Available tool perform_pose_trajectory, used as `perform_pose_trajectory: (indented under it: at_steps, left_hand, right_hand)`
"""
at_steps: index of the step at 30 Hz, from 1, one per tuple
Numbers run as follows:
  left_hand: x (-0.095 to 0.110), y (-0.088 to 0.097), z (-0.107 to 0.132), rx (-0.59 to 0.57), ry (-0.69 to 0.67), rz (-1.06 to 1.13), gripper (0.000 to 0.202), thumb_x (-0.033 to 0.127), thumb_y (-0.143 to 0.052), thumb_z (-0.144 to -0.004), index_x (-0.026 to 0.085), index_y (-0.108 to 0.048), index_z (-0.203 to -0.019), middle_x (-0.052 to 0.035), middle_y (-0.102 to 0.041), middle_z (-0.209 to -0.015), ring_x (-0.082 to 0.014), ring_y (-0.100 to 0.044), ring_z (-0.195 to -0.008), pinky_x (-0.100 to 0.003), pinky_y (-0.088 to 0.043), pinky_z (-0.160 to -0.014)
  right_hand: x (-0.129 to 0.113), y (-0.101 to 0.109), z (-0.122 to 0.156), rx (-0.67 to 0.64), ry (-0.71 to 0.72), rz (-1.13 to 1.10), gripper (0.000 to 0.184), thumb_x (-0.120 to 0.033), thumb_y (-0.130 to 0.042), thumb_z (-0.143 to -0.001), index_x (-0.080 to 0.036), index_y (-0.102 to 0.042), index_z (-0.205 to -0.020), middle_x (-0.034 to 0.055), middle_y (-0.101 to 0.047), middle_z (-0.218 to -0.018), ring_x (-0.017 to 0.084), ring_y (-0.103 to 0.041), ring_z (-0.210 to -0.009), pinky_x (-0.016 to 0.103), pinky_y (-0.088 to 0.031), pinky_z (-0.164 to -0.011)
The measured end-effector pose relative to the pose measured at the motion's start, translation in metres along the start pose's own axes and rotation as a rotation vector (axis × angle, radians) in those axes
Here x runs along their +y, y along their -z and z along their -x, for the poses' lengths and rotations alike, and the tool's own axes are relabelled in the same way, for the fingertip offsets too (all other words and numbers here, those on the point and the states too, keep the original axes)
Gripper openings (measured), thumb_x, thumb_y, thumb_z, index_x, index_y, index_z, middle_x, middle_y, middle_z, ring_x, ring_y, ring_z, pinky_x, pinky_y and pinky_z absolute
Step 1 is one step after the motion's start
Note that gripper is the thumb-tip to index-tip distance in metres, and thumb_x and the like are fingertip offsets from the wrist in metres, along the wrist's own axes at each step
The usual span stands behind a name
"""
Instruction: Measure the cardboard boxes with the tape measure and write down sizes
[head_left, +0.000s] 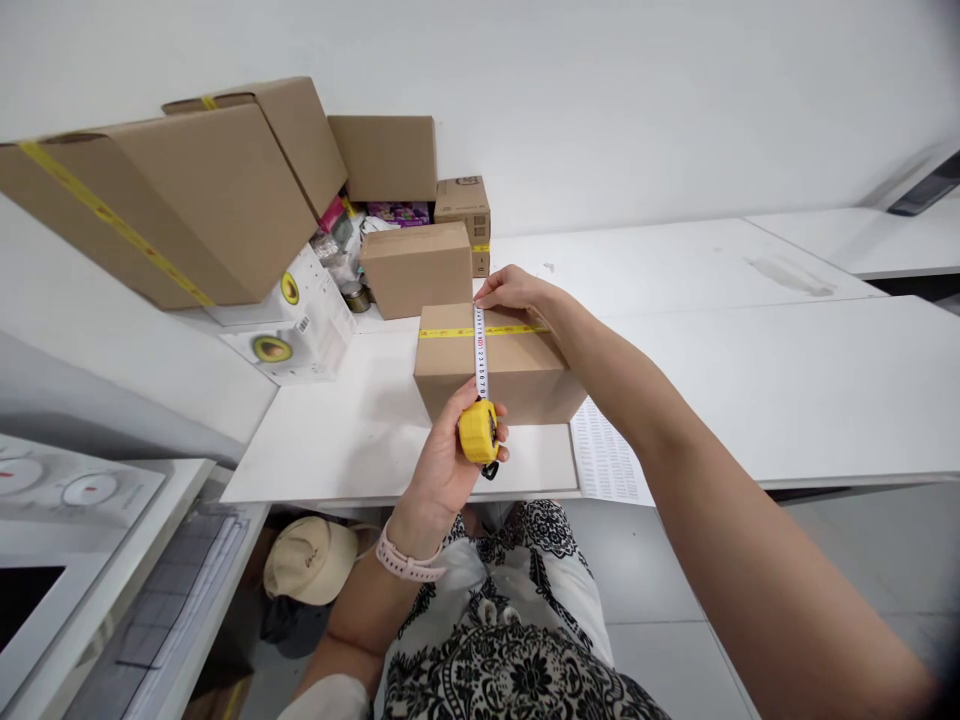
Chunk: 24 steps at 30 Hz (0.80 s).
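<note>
A brown cardboard box (517,390) with yellow tape along its top sits near the front of the white table. In my left hand (442,460) is a yellow tape measure (478,432), its case gripped just in front of the box. The white blade (481,355) runs out across the box's top toward the far edge. There my right hand (514,288) pinches the blade's end, its fingertips at the box's back edge. A printed sheet of paper (607,455) lies partly beneath the box, by my right forearm.
Large taped cartons (202,190) are stacked at the left on a white box with avocado pictures (300,335). Behind the measured box stand another brown box (416,265) and a smaller printed carton (463,205). A beige cap (311,560) is below the table at left.
</note>
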<state>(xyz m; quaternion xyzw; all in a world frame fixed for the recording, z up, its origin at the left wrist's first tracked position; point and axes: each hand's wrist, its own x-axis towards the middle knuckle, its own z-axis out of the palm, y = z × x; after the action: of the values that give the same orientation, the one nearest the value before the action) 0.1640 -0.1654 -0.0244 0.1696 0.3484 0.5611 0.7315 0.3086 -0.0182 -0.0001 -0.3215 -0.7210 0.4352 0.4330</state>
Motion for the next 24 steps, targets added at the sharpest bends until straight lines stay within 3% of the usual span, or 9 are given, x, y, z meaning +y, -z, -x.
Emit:
perform_pose_trajectory:
  at_steps: [6,19,24]
  left_hand:
    - [0.000,0.001,0.000,-0.002,0.001,0.000,0.034,0.033,-0.073,-0.079,0.021,-0.055,-0.106,-0.0009,-0.063,-0.079,-0.0132,-0.057,-0.058,-0.024,-0.045,-0.048]
    - [-0.001,0.000,-0.001,0.003,0.000,0.004,0.035,0.032,-0.072,-0.078,0.021,-0.054,-0.107,-0.0012,-0.063,-0.078,-0.0132,-0.057,-0.058,-0.024,-0.045,-0.048]
    - [0.003,0.001,0.006,-0.002,-0.028,-0.023,0.037,0.031,-0.070,-0.078,0.021,-0.053,-0.110,-0.0016,-0.062,-0.079,-0.0136,-0.057,-0.059,-0.023,-0.045,-0.048]
  right_hand:
    - [0.009,0.003,-0.009,-0.036,-0.002,-0.016,0.016,-0.023,-0.065,-0.089,-0.016,-0.061,-0.103,0.0053,-0.069,-0.112,0.013,-0.057,-0.105,0.027,-0.049,-0.090]
    - [-0.001,0.001,-0.015,-0.021,-0.090,0.044,0.020,-0.023,-0.071,-0.083,-0.018,-0.061,-0.098,0.0041,-0.069,-0.101,0.015,-0.056,-0.101,0.029,-0.049,-0.088]
    - [-0.012,0.006,-0.041,-0.036,-0.084,0.066,0.011,-0.022,-0.071,-0.083,-0.019,-0.062,-0.088,0.0025,-0.068,-0.089,0.016,-0.060,-0.093,0.030,-0.051,-0.082]
